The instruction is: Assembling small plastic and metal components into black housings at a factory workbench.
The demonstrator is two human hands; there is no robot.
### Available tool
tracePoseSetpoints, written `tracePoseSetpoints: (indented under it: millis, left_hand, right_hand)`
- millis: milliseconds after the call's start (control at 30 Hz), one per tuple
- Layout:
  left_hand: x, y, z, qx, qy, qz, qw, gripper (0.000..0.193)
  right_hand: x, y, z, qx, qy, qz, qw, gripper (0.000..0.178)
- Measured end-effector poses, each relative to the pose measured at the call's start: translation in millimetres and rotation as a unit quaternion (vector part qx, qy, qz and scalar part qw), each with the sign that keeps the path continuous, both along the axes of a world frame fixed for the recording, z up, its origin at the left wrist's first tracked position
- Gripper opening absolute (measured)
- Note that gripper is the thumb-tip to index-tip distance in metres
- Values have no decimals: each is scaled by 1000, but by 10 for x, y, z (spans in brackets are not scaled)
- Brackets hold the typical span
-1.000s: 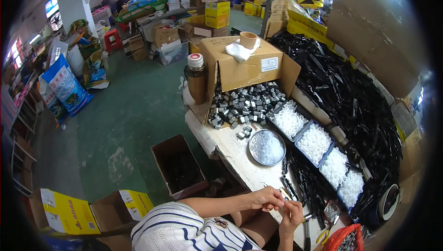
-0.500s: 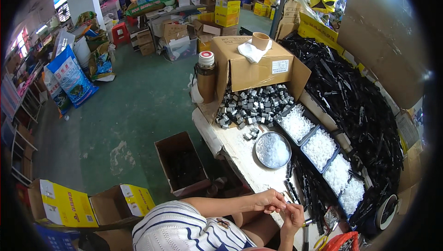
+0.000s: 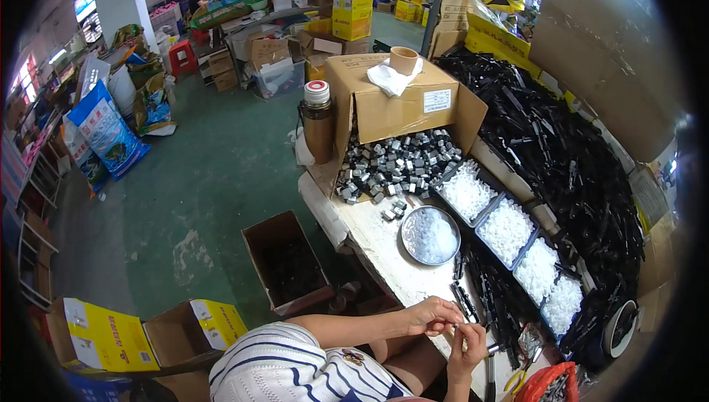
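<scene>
Above my lap, at the near edge of the white worktable point(image 3: 384, 256), my two hands meet fingertip to fingertip. My left hand point(image 3: 434, 316) is closed in a pinch, and my right hand point(image 3: 467, 346) is pinched against it from the right. Something small lies between the fingertips, too hidden to name. Just beyond are slim black plastic parts point(image 3: 464, 300) on the table and a round metal dish point(image 3: 430, 236) holding whitish, translucent stuff. To the right, several dark trays point(image 3: 504, 203) hold small white pieces point(image 3: 507, 234).
An open carton point(image 3: 406, 110) spills metal-and-black blocks point(image 3: 395, 164); a brown flask point(image 3: 317, 123) stands beside it. Black parts point(image 3: 546, 151) are heaped at right. Yellow-handled scissors point(image 3: 517, 380) and a red bag point(image 3: 550, 383) lie near right. A cardboard box point(image 3: 284, 262) sits on the floor.
The whole view has shifted slightly, so the table things appear a little further left. My hands stay together, with the fingers of the right hand slightly closer to the left fingertips.
</scene>
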State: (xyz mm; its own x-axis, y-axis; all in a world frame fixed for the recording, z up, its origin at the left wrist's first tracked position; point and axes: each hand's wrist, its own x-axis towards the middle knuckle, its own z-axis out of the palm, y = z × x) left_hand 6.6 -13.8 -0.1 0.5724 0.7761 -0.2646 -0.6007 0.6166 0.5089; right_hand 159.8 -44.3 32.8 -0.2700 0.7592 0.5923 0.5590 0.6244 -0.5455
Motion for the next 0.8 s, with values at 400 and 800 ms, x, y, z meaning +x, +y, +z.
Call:
tracePoseSetpoints:
  millis: [400,800]
  left_hand:
    - [32,2,37,7,0,3,1000,14]
    - [-24,-32,-1,7,4,7,1000,11]
  right_hand:
    - [-16,36,56,22,-21,12,999,20]
    - [-58,16,25,56,-54,38,996,18]
